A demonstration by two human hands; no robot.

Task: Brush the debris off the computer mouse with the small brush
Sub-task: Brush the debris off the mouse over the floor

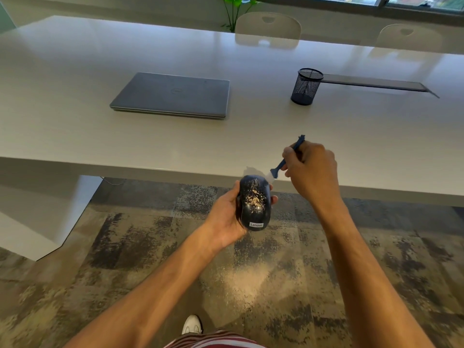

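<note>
My left hand (224,217) holds a black computer mouse (254,203) in the air, just in front of the table's near edge and above the floor. Tan crumbs of debris (254,199) are scattered over the mouse's top. My right hand (311,169) grips a small blue brush (288,156) by its handle. The brush's white bristles (270,177) point down-left and touch the mouse's upper right front corner.
A white table (175,141) spans the view, with a closed grey laptop (173,95), a black mesh pen cup (306,86) and a dark cable slot (374,82) on it. Two white chairs (268,28) stand behind. Patterned carpet (150,247) lies below, my shoe (192,325) on it.
</note>
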